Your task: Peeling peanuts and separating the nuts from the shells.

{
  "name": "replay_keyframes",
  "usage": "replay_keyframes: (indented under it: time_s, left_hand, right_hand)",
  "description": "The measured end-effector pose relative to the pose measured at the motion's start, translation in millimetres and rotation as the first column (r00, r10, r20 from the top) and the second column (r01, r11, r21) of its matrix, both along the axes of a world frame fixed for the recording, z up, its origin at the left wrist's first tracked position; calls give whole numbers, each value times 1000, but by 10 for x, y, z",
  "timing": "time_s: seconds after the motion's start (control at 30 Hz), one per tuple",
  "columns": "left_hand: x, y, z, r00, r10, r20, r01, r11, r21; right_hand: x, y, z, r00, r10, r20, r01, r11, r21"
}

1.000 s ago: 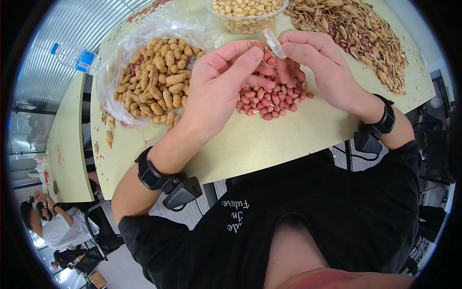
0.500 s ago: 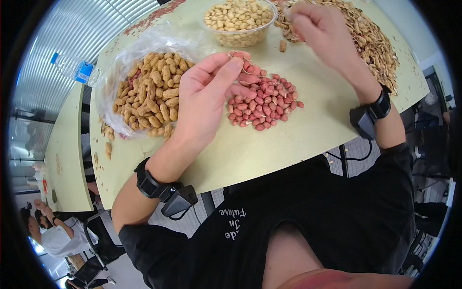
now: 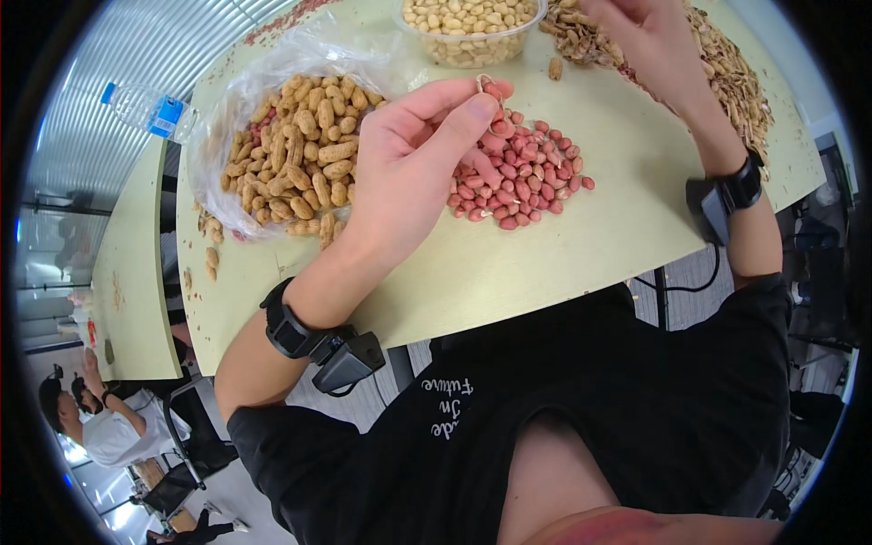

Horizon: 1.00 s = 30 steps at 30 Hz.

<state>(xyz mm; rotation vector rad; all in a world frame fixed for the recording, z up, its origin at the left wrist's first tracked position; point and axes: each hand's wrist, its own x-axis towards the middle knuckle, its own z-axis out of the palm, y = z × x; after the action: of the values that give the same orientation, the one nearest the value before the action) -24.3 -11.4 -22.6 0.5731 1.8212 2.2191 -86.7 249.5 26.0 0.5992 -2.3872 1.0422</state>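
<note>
My left hand [image 3: 422,150] pinches a half-opened peanut [image 3: 490,89] between thumb and fingers; the pale shell rim and red kernels show at its tips. Just below the fingertips lies a heap of red-skinned peanut kernels [image 3: 531,182] on the table. My right hand [image 3: 656,50] is up at the far right, over a pile of empty peanut shells [image 3: 727,86]. Its fingers are curled and partly cut off by the upper edge, so whatever they hold cannot be made out. Left of my left hand, unshelled peanuts [image 3: 304,150] fill an open clear plastic bag [image 3: 213,168].
A clear tub [image 3: 468,50] of pale skinned kernels stands at the far middle. Single peanuts [image 3: 212,259] and crumbs lie by the left edge. A water bottle [image 3: 150,111] is beyond that edge, near a second table [image 3: 136,272]. Other people [image 3: 118,422] sit at lower left.
My right hand has moved farther away over the shell pile, toward the upper edge. My left hand keeps its pinch on the peanut. The whole view has shifted slightly.
</note>
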Motion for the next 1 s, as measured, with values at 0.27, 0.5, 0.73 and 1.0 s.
replay_keyframes:
  time_s: [0.27, 0.5, 0.73, 1.0]
  left_hand:
    - [-20, -6, -15, 1000, -26, -9, 26, 1000, 10]
    - [-43, -4, -38, 999, -44, 13, 43, 997, 59]
    - [-37, -2, -42, 999, -26, 24, 25, 999, 33]
    - [-28, 9, -43, 1000, -9, 15, 9, 1000, 1]
  right_hand:
    - [391, -379, -234, 870, 473, -137, -467, 881, 79]
    - [358, -290, -270, 849, 493, -188, -440, 858, 264]
    - [371, -352, -282, 866, 474, -162, -464, 881, 96]
    - [365, -368, -321, 852, 508, -125, -511, 859, 10]
